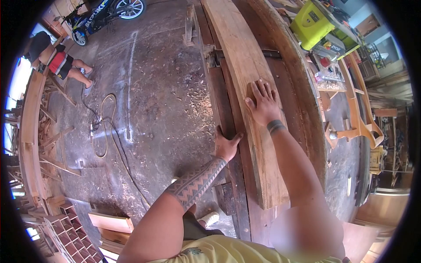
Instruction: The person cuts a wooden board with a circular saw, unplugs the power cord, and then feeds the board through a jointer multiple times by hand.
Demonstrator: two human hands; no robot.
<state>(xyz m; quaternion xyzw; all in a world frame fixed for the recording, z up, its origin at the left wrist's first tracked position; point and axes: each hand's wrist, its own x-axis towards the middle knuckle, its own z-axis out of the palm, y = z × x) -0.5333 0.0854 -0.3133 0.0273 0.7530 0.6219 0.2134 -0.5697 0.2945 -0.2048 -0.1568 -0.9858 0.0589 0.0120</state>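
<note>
A thick wooden plank (239,57) lies lengthwise along the dark workbench (298,96). My right hand (264,105) rests flat on its upper face, fingers spread and pointing away from me. Lower and to the left, my left hand (226,145) is at the bench's left edge, beside the plank rather than on it. Its thumb sticks out toward the plank and it holds no loose object; some of its fingers are hard to see. A dark metal bar (272,54) shows to the right of the plank, at a right angle to it.
Wood shavings (201,107) and a looped cord (103,127) lie on the floor. A green machine (312,25) stands at the back right, near a curved wooden frame (355,105). At the far left are another person (59,59), a long plank (33,114) and a motorcycle (94,19).
</note>
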